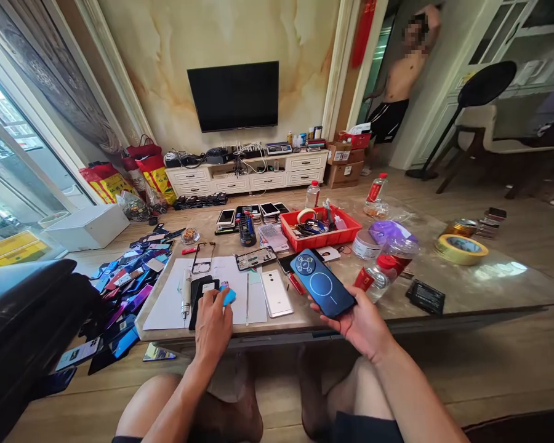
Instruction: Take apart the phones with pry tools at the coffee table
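Observation:
My right hand (357,323) holds a dark blue smartphone (321,284) from below, its back facing up with a round camera module and a white ring print. My left hand (212,323) is curled over the sheet's near edge, fingers closed about a small flat blue piece (229,296) at the fingertips; its exact kind is unclear. Partly under that hand lies a black phone part (198,301). Between my hands a silver-white phone (277,294) lies back up, and a thin metal tool (247,298) rests on the white paper (166,301). A pen-shaped tool (186,294) lies left of the black part.
A red tray (351,237) of tools and tape stands mid-table, near bottles (383,277) and a yellow tape roll (461,249). Phone frames (255,258) and a screwdriver stand (247,229) are behind the paper. Many phone covers (129,283) cover the left floor. A person (399,80) stands at the doorway.

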Tool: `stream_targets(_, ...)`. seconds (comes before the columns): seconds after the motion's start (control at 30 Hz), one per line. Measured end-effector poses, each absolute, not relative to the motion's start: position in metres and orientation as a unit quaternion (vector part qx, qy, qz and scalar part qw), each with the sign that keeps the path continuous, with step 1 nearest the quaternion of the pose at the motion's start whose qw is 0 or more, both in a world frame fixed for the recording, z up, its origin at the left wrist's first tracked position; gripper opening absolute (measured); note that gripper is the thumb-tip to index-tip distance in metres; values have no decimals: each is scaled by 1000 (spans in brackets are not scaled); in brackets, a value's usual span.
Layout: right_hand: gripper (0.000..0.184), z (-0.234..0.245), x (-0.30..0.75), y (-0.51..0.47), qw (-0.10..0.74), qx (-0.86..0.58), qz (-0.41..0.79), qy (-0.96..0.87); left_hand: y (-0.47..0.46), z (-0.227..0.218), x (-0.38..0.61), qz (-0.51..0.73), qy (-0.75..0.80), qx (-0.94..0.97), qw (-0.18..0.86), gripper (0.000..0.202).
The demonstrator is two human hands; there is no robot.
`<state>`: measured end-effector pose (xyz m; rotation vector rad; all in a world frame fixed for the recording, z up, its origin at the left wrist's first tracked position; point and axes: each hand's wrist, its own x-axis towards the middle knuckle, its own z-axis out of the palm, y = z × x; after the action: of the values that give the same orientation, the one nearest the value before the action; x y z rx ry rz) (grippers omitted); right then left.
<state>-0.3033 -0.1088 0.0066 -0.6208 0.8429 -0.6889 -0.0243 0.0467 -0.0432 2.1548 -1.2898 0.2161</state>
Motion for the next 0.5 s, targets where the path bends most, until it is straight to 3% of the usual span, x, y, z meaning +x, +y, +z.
stream_targets(0.13,51,15,-292,-91,845,-274,-294,353,43,-34,-60,-134,-456,710,519,36)
stream_targets(0.23,51,11,-278,-79,856,-279,-270,341,37,-29,-82,-336,-360,602,629,50)
stream_targets(0.37,52,3,-262,-70,864,-266,-250,348,30,-27,-90,-423,-274,535,678,67)
stream_targets(0.5,32,-6,-261,-76,818,-296,-299,392,26,-34,-85,-441,-269,542,663,69)
